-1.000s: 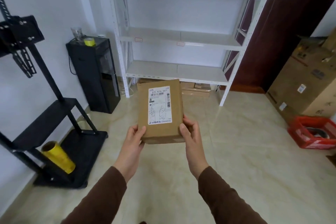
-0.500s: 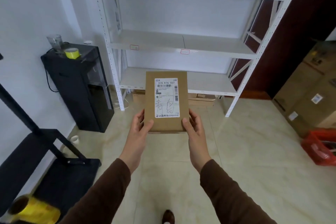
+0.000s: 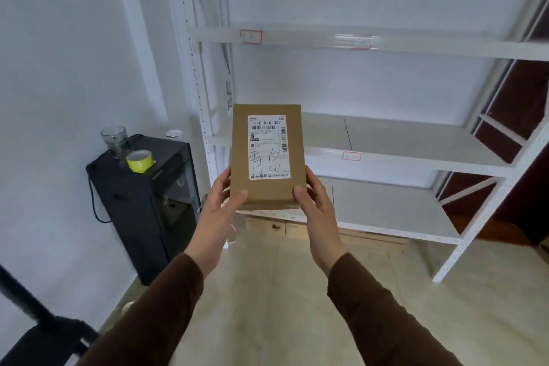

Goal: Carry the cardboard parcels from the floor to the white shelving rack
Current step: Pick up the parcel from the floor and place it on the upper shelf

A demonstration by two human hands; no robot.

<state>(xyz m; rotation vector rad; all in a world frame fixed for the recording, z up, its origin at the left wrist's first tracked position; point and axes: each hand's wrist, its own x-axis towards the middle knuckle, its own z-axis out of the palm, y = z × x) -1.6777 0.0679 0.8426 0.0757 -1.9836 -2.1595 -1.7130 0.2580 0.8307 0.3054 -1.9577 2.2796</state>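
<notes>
A small brown cardboard parcel (image 3: 240,154) with a white shipping label is held up at chest height, just in front of the white shelving rack (image 3: 416,157). My left hand (image 3: 221,202) grips its lower left side and my right hand (image 3: 313,202) grips its lower right side, thumbs on top. The parcel hangs before the left end of the rack's middle shelf, apart from it. That shelf and the one below show bare white boards.
A black cabinet (image 3: 148,202) stands left of the rack, with a yellow tape roll (image 3: 139,160) and a clear cup (image 3: 114,138) on top. Flattened cardboard (image 3: 297,229) lies under the lowest shelf. A black stand base (image 3: 44,339) sits at the bottom left on the tiled floor.
I have come closer to the rack, which now fills the view. The parcel has risen from the lowest shelf's level to the middle shelf's level, still held in both hands.
</notes>
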